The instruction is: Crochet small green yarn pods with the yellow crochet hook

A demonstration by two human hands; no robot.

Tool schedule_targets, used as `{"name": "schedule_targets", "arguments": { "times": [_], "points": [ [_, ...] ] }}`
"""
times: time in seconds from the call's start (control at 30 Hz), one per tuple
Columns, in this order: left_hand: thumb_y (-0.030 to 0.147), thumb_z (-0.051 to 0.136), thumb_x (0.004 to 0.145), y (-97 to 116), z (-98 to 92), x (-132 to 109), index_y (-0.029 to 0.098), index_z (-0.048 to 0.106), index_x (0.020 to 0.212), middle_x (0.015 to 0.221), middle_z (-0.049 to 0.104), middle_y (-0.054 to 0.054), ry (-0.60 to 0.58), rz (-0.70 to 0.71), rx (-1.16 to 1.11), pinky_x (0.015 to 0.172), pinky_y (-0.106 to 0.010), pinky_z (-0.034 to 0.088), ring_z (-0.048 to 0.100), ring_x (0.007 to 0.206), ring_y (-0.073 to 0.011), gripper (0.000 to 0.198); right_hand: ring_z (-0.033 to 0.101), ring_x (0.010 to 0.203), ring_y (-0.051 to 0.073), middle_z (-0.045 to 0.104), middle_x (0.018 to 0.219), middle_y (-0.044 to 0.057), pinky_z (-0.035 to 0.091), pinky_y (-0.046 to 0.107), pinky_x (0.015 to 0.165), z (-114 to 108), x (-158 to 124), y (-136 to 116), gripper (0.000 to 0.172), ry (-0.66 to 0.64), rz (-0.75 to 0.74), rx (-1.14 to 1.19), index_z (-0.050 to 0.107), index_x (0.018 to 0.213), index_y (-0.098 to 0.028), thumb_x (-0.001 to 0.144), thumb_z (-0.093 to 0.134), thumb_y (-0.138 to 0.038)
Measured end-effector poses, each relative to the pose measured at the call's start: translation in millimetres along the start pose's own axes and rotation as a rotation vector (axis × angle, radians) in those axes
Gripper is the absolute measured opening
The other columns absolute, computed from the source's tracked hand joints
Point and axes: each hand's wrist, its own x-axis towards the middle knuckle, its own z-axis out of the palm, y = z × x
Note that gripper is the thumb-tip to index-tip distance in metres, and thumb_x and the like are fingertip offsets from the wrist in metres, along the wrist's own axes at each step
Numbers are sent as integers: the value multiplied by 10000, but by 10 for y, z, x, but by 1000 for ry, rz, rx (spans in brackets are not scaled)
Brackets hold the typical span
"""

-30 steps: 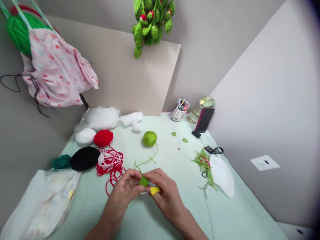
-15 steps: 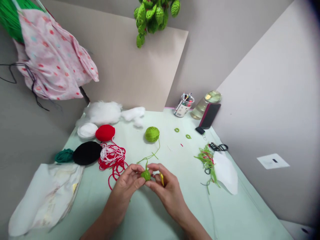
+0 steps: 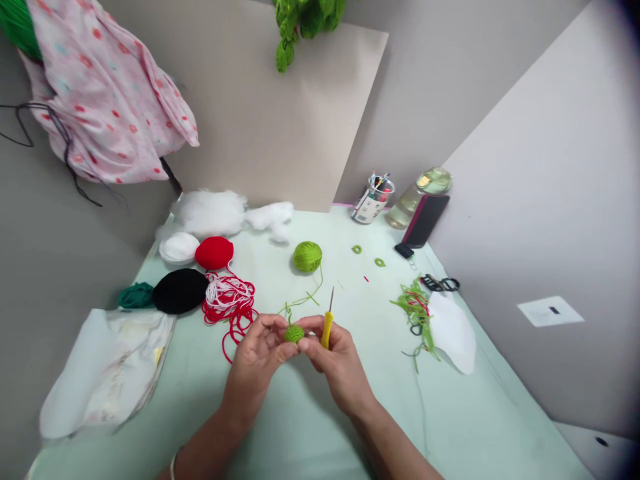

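A home craft corner for crochet, probably: a pale green worktop (image 3: 310,427) boxed in by plain grey walls, with yarn balls (image 3: 307,256), white stuffing (image 3: 210,212), scissors (image 3: 440,284), a pen cup (image 3: 371,203) and hanging crocheted leaves (image 3: 305,20).

Bare table (image 3: 310,427) lies open before the hands (image 3: 300,353) — red yarn (image 3: 227,307) crowds the left, green scraps (image 3: 417,313) the right, a green ball (image 3: 307,256) beyond.

yarn balls (image 3: 197,273) left on the table (image 3: 310,427), scissors (image 3: 440,284) right — pen cup (image 3: 371,202) behind, against the wall
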Motion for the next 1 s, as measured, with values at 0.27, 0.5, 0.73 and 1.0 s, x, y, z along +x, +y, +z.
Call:
{"name": "schedule_targets", "arguments": {
  "times": [0.27, 0.5, 0.73, 1.0],
  "points": [
    [205, 812, 844, 11, -68, 25, 255, 801, 982, 975, 761, -7, 19, 270, 312, 803, -250, 611, 746, 842, -156, 147, 316, 536, 83, 496, 610, -71, 369, 269, 601, -62, 21, 13, 416, 50, 51, -156, 797, 1045, -198, 869, 784, -576],
    [107, 752, 872, -44, -74, -3, 285, 812, 1070, 1028, 751, -6, 24, 477, 530, 811, -270, 599, 701, 776, -142, 273, 481, 669, 115, 657, 766, -18, 416, 276, 703, -42, 9, -52, 340, -8, 86, -79, 758, 944, -177, 767, 901, -429],
    [66, 713, 898, -73, -85, 4, 247, 733, 1051, 1002, 709, -19, 13, 684, 741, 771, -264, 611, 710, 839, -169, 237, 410, 611, 97, 554, 689, -73, 358, 246, 614, -50, 18, -25, 423, 59, 94, -64, 711, 921, -196, 653, 983, -377],
    [130, 720, 956, -117, -73, -20, 244, 735, 1109, 1034, 706, -31, 26, 774, 805, 751, -257, 618, 709, 792, -155, 191, 606, 720, 159, 697, 748, 0, 514, 314, 816, 27, -20, -54, 276, -49, -5, -98, 749, 812, -204, 835, 854, -458]
  ]
}}
